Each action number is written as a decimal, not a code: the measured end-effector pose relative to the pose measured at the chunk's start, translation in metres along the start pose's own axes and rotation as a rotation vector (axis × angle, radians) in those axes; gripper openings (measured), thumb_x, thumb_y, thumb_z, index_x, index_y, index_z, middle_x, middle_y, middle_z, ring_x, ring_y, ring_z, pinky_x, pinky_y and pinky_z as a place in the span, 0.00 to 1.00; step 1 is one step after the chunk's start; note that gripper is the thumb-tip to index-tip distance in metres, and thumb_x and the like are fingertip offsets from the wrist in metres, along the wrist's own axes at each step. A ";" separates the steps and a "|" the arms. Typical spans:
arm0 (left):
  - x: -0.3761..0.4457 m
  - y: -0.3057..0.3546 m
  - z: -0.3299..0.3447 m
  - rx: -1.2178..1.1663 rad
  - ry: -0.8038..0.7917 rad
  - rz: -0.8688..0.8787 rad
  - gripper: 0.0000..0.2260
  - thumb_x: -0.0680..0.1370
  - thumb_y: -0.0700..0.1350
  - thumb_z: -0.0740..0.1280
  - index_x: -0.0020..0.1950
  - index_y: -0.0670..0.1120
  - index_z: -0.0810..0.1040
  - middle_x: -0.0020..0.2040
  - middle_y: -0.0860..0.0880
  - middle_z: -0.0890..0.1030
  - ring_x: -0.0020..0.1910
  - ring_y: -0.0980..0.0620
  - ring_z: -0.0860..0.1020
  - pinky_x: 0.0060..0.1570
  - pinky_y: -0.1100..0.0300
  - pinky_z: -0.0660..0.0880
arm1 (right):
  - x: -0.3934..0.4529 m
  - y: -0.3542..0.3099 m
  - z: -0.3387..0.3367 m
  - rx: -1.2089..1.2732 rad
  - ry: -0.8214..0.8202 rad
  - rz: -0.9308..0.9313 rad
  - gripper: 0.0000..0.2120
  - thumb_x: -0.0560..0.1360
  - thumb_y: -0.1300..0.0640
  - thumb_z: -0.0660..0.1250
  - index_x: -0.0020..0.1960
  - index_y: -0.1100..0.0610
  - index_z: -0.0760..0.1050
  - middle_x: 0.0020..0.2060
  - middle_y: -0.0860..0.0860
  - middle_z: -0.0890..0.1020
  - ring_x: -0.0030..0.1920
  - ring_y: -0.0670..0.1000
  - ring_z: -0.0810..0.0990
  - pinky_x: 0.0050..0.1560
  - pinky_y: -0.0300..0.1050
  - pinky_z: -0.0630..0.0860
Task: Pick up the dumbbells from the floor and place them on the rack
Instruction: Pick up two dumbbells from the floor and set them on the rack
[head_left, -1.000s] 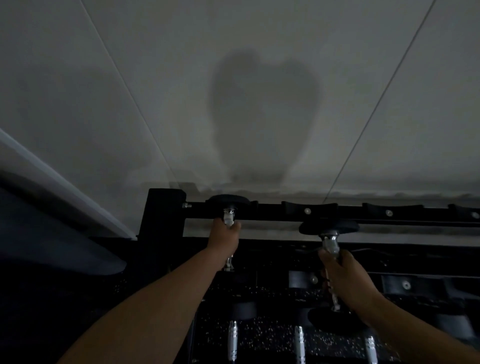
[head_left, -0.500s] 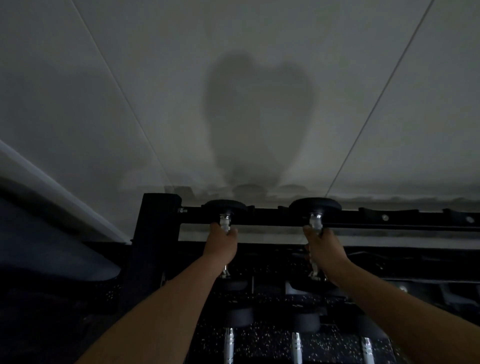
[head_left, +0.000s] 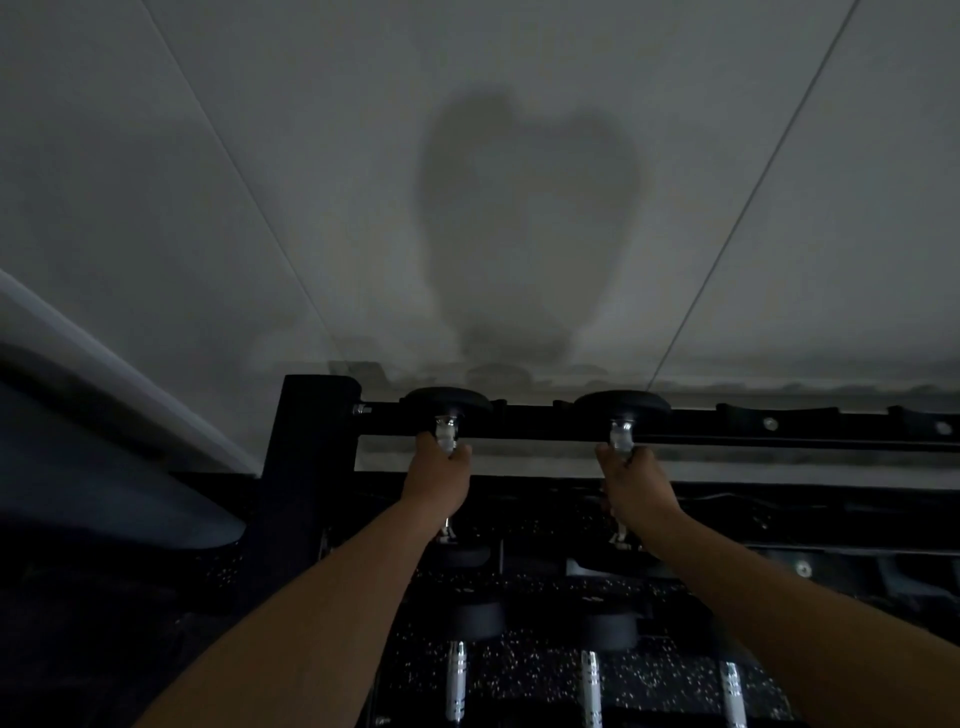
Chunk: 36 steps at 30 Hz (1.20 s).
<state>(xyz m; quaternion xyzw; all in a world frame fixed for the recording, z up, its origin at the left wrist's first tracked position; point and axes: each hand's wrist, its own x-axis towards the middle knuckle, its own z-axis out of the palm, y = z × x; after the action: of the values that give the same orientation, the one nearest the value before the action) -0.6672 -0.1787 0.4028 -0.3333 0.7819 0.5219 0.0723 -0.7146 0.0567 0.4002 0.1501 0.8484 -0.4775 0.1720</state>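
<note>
Dumbbells gripped by chrome handles on the rack (head_left: 727, 423) top rail, left dumbbell (head_left: 448, 410) clasped by left hand (head_left: 439, 475) at 11 o'clock, right dumbbell (head_left: 622, 410) clasped by right hand (head_left: 636, 486) at 1 o'clock, three chrome handles (head_left: 590, 691) seen below at 6 o'clock.

black rack (head_left: 311, 467), black dumbbell heads (head_left: 448, 405), chrome handles (head_left: 621, 434), white-speckled black floor (head_left: 530, 675), grey wall (head_left: 260, 208)

Both arms reach forward, left hand (head_left: 438, 475) and right hand (head_left: 638, 483) clenched.

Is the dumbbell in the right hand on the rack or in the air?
On the rack, it seems: the dumbbell's far head lies on the rack's top rail, with the right hand closed around its handle.
</note>
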 end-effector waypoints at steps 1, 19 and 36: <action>0.000 -0.001 0.000 0.000 -0.002 0.002 0.21 0.80 0.50 0.61 0.71 0.45 0.61 0.64 0.39 0.76 0.53 0.39 0.79 0.51 0.45 0.79 | 0.001 0.000 0.000 -0.010 -0.008 0.002 0.22 0.78 0.42 0.60 0.58 0.61 0.69 0.41 0.61 0.82 0.38 0.60 0.82 0.36 0.46 0.75; 0.002 -0.004 0.001 0.015 0.026 0.049 0.21 0.80 0.50 0.62 0.70 0.44 0.62 0.58 0.40 0.77 0.51 0.42 0.78 0.52 0.48 0.78 | 0.005 -0.007 -0.013 -0.219 -0.043 -0.080 0.20 0.80 0.44 0.59 0.57 0.62 0.67 0.38 0.55 0.76 0.34 0.52 0.74 0.31 0.44 0.64; -0.001 -0.001 0.001 0.037 0.032 0.028 0.20 0.80 0.50 0.62 0.68 0.44 0.62 0.55 0.40 0.78 0.50 0.40 0.79 0.51 0.47 0.78 | -0.009 0.001 -0.005 -0.097 -0.041 -0.024 0.19 0.80 0.44 0.60 0.54 0.60 0.66 0.35 0.56 0.78 0.31 0.54 0.78 0.28 0.44 0.71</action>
<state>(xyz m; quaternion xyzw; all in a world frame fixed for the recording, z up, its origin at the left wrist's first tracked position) -0.6664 -0.1774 0.4022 -0.3293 0.7970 0.5030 0.0583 -0.7066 0.0607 0.4059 0.1217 0.8687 -0.4406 0.1908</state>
